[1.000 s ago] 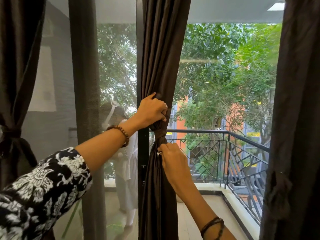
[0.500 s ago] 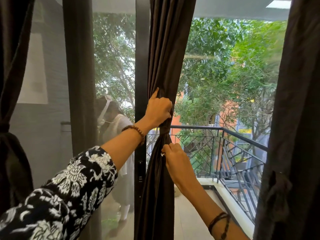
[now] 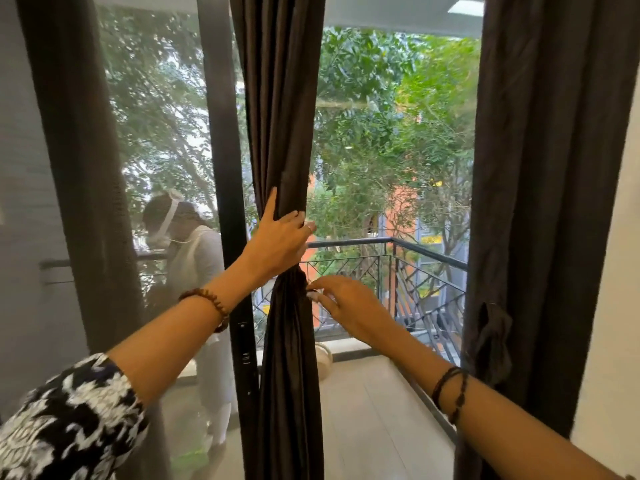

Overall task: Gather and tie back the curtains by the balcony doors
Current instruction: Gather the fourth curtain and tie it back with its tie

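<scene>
A dark brown middle curtain (image 3: 280,98) hangs gathered beside the black door post (image 3: 223,150). A knotted tie (image 3: 292,278) cinches it at mid height. Just above the knot my left hand (image 3: 278,239) wraps round the bundle, thumb pointing up and fingers reaching its right edge. My right hand (image 3: 343,303) comes in from the right, and its curled fingertips pinch the knot. Along the right edge hangs a second dark curtain (image 3: 543,168), with its own tie knot (image 3: 491,341).
A dark panel (image 3: 79,168) stands at the left before glass that reflects a person (image 3: 188,258). Beyond the open doorway lies a tiled balcony floor (image 3: 367,417) with a black metal railing (image 3: 384,241) and a white pot (image 3: 325,362). Trees fill the background.
My left hand has loosened from a tight fist to a looser wrap above the knot. My right hand has drawn back to the right, so only its fingertips stay at the knot.
</scene>
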